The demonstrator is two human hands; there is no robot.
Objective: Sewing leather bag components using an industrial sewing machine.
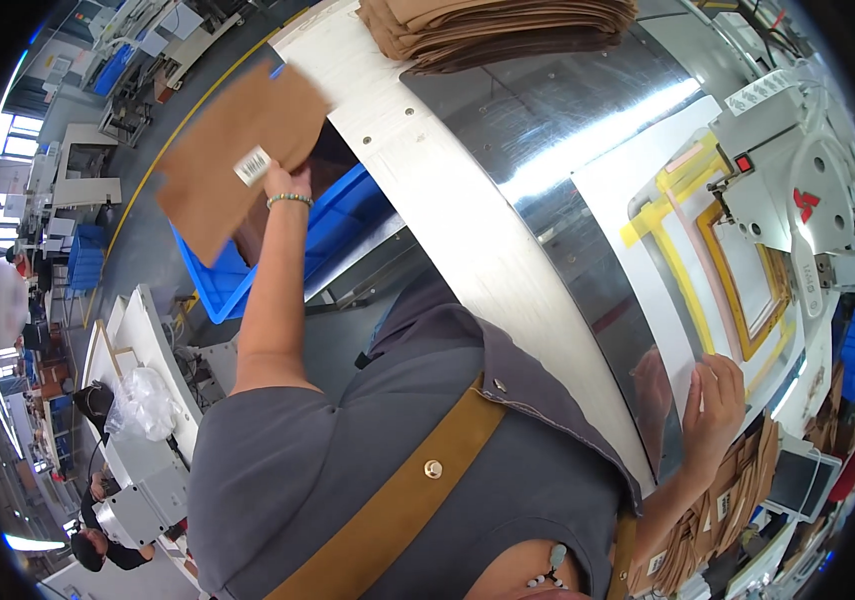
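My left hand (290,180) is stretched out to the left and pinches the edge of a brown fabric panel (238,125). A white barcode label sits on the panel beside my fingers, and the panel's outline is slightly blurred. Below it is a blue plastic crate (210,285) with dark brown material inside, partly covered by the panel and my arm. On the right, my right hand (716,400) lies with fingers apart at the near edge of a clear sewing template (683,270) edged with yellow tape. It holds nothing. The template's yellow-brown frame (738,335) lies just beyond my fingertips.
A white sewing machine head (798,170) stands over the template. Stacked brown panels (498,30) lie at the far end of the metal-topped table (468,200). More brown pieces (723,510) hang at the lower right. Another person (98,540) works at the lower left.
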